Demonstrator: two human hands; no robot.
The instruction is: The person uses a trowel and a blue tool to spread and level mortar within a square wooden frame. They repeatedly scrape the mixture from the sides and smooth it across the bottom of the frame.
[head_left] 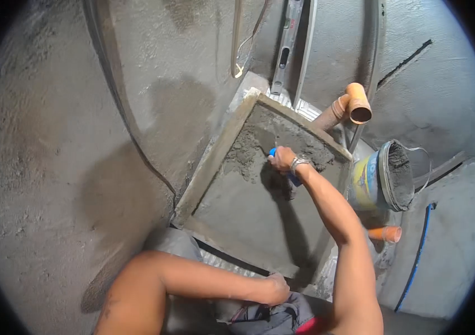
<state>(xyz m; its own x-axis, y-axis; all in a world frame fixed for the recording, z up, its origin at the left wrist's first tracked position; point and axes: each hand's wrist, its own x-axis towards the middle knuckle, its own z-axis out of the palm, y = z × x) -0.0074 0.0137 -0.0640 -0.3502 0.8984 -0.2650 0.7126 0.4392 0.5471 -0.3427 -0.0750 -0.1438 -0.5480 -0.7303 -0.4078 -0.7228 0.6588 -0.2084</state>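
My right hand (283, 159), with a metal watch at the wrist, is closed around the blue handle of a trowel (294, 180). Its blade is over the wet mortar (243, 151) in the upper part of a square framed bed (209, 187), partly lost against the grey. Smoother mortar covers the lower part of that bed. My left hand (276, 289) is curled into a fist by my dark clothing (273, 318), close to the bed's near edge; nothing shows in it.
To the right stands a bucket (368, 178) holding mortar. Orange pipes (354, 103) rise behind the bed, and another orange pipe end (388, 233) sits below the bucket. A spirit level (286, 53) leans on the back wall. A blue tube (416, 257) runs at the right.
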